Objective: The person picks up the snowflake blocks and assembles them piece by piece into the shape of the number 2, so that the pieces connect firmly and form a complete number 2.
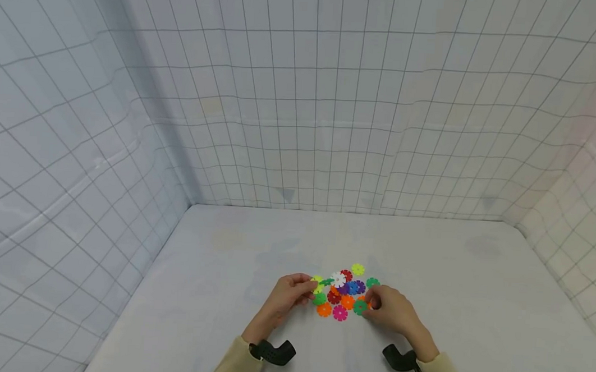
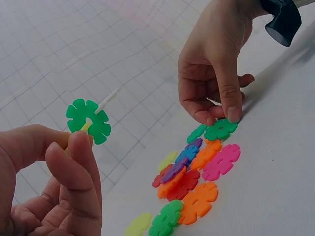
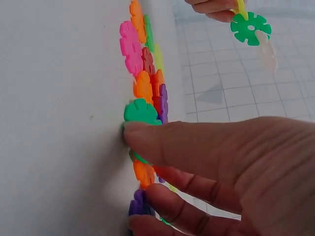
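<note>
Left hand (image 1: 287,295): pinched a yellow disc (image 3: 241,9), slotted to a middle green disc (image 3: 241,32) and a white disc (image 1: 338,279), all above the tabletop (image 1: 210,322).
Right hand (image 1: 394,310): apart from the left, pinched a loose green disc (image 1: 360,308).
Other discs (image 1: 347,302): lay between both hands, well short of the tabletop's far edge.

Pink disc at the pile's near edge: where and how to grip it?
Pinch the pink disc by its notched near rim, probably best coming from the near side: it lies roughly flat with white table in front, while an orange disc sits close behind it.
</note>
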Demonstrator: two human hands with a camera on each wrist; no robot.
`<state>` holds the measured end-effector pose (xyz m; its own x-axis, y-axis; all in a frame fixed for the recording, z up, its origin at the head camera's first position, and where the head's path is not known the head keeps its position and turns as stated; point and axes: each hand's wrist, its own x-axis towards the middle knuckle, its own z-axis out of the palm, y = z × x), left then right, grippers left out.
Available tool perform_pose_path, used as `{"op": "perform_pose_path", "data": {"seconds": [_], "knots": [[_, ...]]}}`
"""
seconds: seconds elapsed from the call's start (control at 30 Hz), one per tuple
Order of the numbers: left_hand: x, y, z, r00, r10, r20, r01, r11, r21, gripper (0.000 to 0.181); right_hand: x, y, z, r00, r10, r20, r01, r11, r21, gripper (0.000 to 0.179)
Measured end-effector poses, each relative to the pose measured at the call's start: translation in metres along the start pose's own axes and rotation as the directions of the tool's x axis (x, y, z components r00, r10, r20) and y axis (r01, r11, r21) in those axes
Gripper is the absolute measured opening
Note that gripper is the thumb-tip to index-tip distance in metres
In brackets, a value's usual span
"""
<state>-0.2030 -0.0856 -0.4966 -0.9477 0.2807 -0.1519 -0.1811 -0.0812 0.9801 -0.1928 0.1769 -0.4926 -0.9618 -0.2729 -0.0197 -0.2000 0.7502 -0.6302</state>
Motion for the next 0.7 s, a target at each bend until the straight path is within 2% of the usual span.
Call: {"op": "perform_pose_path", "data": {"seconds": [0.17,0.33,0.37,0.43,0.47,0.5,0.53,0.6,0.67,0.7], "knots": [[0.0,0.001,0.0,0.999,0.03,0.026,-0.03,0.999,-0.02,0.04,0.002,0.003,0.003,0.999,-0.04,0.005,0.04,0.996,0.075,0.022],[-0.003,0.006,0.001,0.995,0.065,0.073,-0.063,0.998,-0.031,0.038,0.004,0.007,0.005,0.996,-0.089,0.016,0.085,0.983,0.16,0.018],[-0.003,0.006,0.001,0.994,0.071,0.081,-0.069,0.997,-0.027,0.036,0.005,0.006,0.005,0.996,-0.089,0.015,0.085,0.977,0.196,0.018],[0.0,0.0,0.0,0.992,0.089,0.095,-0.087,0.996,-0.018,0.035,0.006,0.004,0.004,0.996,-0.092,0.011,0.083,0.944,0.321,0.018],[0.0,0.0,0.0,0.99,0.096,0.102,-0.096,0.995,-0.008,0.035,0.006,0.002,0.003,0.996,-0.089,0.011,0.078,0.913,0.402,0.02],[0.0,0.0,0.0,0.989,0.1,0.106,-0.101,0.995,-0.001,0.035,0.006,0.0,0.001,0.996,-0.086,0.013,0.068,0.867,0.493,0.024],[0.0,0.0,0.001,0.989,0.103,0.107,-0.104,0.995,0.008,0.034,0.006,-0.003,0.0,0.996,-0.09,0.018,0.063,0.812,0.58,0.026],[0.0,-0.001,0.002,0.99,0.103,0.101,-0.106,0.994,0.026,0.033,0.006,-0.007,-0.001,0.994,-0.101,0.043,0.037,0.675,0.737,0.031],[0.001,-0.002,0.004,0.99,0.107,0.092,-0.112,0.992,0.053,0.031,0.006,-0.009,-0.001,0.99,-0.123,0.073,0.007,0.552,0.834,0.03],[0.001,-0.002,0.005,0.991,0.109,0.083,-0.115,0.991,0.072,0.03,0.006,-0.01,0.0,0.988,-0.13,0.089,-0.011,0.505,0.863,0.028]]}}
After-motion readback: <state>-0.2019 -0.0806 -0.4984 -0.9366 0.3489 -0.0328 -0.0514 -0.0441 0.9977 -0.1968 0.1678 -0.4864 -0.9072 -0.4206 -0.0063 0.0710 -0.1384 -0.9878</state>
